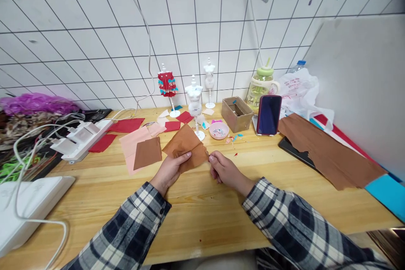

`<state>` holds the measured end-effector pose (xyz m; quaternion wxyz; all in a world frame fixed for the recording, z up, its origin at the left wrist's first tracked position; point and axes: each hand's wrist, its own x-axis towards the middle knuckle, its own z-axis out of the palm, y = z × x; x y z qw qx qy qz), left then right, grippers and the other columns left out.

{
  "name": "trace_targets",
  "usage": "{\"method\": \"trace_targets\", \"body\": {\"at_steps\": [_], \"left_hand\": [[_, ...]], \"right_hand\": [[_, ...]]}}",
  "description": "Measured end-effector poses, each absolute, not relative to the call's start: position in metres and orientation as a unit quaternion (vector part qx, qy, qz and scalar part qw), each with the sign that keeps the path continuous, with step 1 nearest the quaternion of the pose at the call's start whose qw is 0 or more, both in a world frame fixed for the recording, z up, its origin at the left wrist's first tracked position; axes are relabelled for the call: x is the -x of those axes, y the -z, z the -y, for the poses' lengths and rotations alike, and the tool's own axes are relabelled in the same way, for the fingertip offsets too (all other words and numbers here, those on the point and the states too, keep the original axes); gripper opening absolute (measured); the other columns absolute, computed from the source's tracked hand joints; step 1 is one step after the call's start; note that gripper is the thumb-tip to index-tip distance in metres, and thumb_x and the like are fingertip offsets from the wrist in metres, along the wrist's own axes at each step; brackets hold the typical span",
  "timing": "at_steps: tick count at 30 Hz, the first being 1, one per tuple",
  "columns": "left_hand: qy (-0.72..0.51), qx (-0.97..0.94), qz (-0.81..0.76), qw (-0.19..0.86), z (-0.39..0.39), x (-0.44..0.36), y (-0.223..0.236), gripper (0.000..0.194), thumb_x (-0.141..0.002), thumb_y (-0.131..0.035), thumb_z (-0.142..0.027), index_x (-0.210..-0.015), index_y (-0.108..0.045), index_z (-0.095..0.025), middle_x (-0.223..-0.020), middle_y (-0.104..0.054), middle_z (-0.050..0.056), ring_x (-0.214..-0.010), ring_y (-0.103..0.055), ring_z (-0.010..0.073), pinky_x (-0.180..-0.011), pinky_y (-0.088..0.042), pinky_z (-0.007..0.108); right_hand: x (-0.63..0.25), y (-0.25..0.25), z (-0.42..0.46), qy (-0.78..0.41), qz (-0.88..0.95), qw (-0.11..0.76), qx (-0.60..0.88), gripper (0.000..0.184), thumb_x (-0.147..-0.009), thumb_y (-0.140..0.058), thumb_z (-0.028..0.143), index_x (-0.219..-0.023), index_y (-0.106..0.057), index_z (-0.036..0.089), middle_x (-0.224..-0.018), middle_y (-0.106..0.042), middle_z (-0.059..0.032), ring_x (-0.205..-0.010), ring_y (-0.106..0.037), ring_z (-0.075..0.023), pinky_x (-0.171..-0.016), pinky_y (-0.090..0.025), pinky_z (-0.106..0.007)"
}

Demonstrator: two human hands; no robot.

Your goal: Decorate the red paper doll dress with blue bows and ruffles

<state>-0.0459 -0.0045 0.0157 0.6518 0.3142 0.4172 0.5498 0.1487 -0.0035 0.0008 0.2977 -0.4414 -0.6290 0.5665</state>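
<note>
Both my hands hold a folded piece of brown paper (186,145) just above the wooden table (202,215). My left hand (169,171) grips its lower left edge with thumb on top. My right hand (224,171) pinches its right corner. A flat brown square (148,153) lies on pink paper (134,143) to the left. Just behind the held paper stands a white miniature mannequin (194,101) on a stand.
Two more mini mannequins, one dressed in red (167,84), stand by the tiled wall. Red paper scraps (126,125), a pink bead dish (219,130), a cardboard box (236,114), an upright phone (268,114), a long brown sheet (329,152) and a power strip (80,137) surround the hands.
</note>
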Motion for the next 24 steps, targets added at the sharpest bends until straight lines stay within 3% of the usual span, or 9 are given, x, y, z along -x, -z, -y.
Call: {"method": "trace_targets", "body": {"at_steps": [24], "left_hand": [[-0.533,-0.300,-0.417,0.672,0.0031,0.0497,-0.0124,0.054,-0.072,-0.074,-0.013,-0.123,-0.059,-0.014,-0.124,-0.064,0.014,-0.110,-0.063,0.0287,-0.100,-0.049,0.044]], "right_hand": [[-0.1492,0.0004,0.0015,-0.492,0.665,0.319,0.462,0.026,-0.096,-0.032,0.043,-0.082,-0.040,0.023,-0.060,-0.045,0.0065,-0.046,-0.045,-0.0088,-0.043,-0.037,-0.019]]}}
